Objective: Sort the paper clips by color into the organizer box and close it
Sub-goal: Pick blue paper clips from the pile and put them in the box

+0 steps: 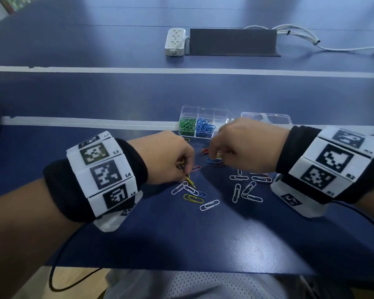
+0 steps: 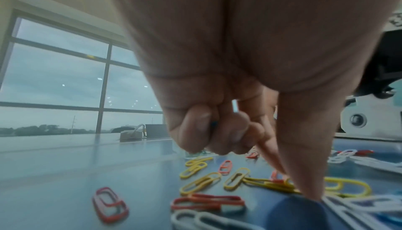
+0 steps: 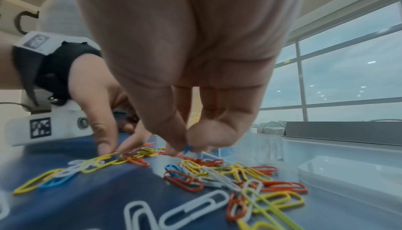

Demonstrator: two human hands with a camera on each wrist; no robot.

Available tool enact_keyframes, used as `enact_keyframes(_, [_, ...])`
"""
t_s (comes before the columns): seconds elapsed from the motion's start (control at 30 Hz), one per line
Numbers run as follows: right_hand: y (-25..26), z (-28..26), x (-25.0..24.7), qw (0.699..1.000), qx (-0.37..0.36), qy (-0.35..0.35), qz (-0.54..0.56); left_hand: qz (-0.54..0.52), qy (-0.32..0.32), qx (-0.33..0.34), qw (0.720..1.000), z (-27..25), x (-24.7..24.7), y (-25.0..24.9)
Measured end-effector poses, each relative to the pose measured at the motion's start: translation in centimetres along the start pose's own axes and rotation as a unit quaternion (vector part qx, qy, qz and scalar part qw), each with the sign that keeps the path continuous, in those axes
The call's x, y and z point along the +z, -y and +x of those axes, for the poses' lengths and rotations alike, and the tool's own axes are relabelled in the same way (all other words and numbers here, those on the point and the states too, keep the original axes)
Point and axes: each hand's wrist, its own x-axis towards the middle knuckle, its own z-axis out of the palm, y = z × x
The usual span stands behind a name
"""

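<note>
Counter: dark blue counter [image 1: 95, 100] with white stripes; a white power strip [image 1: 175, 41] and a dark panel [image 1: 232, 42] lie at the far side.
Room: large windows [image 2: 65, 82] show a grey sky.
Organizer box: the clear organizer box [image 1: 204, 114] sits just beyond my hands, green clips [image 1: 187, 126] and blue clips [image 1: 204, 126] in adjoining compartments, lid [image 1: 268, 118] open to the right.
Loose clips: red, yellow, white and blue paper clips [image 1: 238, 190] lie scattered beneath and between my hands.
Left hand: my left hand [image 1: 166, 156] pinches a yellow clip [image 1: 190, 181] at the counter, outer fingers curled.
Right hand: my right hand [image 1: 244, 145] pinches a blue clip [image 3: 187, 148] just above the pile, beside the box.
</note>
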Motion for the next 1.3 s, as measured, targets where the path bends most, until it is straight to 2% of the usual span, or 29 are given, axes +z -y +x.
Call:
enact_keyframes(0.13, [0.3, -0.1, -0.2, 0.999, -0.023, 0.038, -0.021, -0.001, -0.023, 0.013, 1.000, -0.3, -0.1, 0.0])
enact_keyframes(0.33, [0.4, -0.1, -0.3, 0.999, -0.029, 0.026, -0.027, -0.021, 0.029, 0.057, 0.998, -0.6, 0.5, -1.4])
enact_keyframes(0.57, [0.9, 0.1, 0.3, 0.997, -0.066, 0.018, -0.035, 0.020, 0.023, 0.045, 0.999, -0.3, 0.2, -1.2])
enact_keyframes(0.73, [1.6, 1.1, 0.6, 0.994, -0.070, 0.048, -0.072, 0.037, 0.021, 0.043, 0.998, -0.3, 0.2, -2.1])
enact_keyframes(0.83, [1.6, 1.1, 0.5, 0.993, -0.078, 0.042, -0.076, 0.062, 0.013, 0.029, 0.998, -0.2, 0.3, -2.7])
enact_keyframes(0.93, [1.8, 0.8, 0.4, 0.992, -0.065, 0.055, -0.094, 0.084, 0.021, 0.019, 0.996, -0.2, 0.4, -3.3])
enact_keyframes(1.1, [2.1, 0.9, 0.3, 0.995, -0.039, 0.060, -0.073, 0.048, 0.044, 0.014, 0.998, 0.2, 0.3, -3.1])
enact_keyframes(1.3, [0.9, 0.8, -0.5, 0.999, 0.006, 0.043, 0.017, -0.029, -0.023, -0.021, 0.999, 0.1, -1.0, -1.5])
